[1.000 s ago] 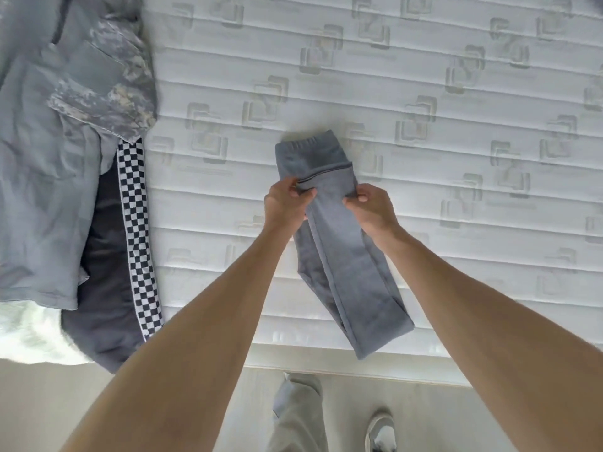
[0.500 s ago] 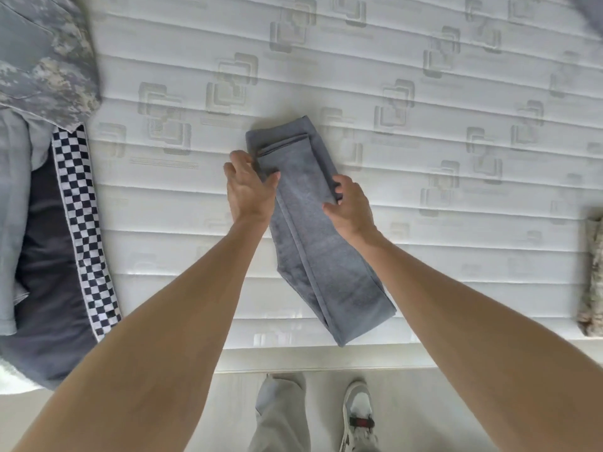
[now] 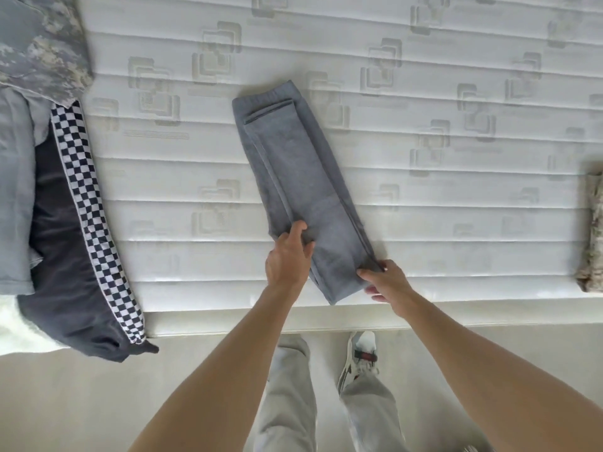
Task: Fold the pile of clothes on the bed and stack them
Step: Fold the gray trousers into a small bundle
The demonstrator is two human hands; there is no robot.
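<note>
Grey trousers (image 3: pixel 300 177), folded into a long narrow strip, lie slanted on the white mattress (image 3: pixel 424 109), waistband at the far end. My left hand (image 3: pixel 287 256) grips the strip's left edge near its near end, thumb on top. My right hand (image 3: pixel 388 285) pinches the right edge at the near corner, fingers tucked under the cloth. At the left lies the pile of clothes: a dark garment with a checkered stripe (image 3: pixel 81 230), a light blue garment (image 3: pixel 14 190) and a camouflage garment (image 3: pixel 39 50).
A folded camouflage piece (image 3: pixel 592 233) lies at the right edge of the mattress. The mattress front edge (image 3: pixel 293 318) runs just below my hands. Below it are the floor, my grey trouser legs and a white shoe (image 3: pixel 357 357).
Both hands have slid from the waistband end down the trousers to the near end and taken hold of the edges there. The folded-over leg now lies flat along the strip.
</note>
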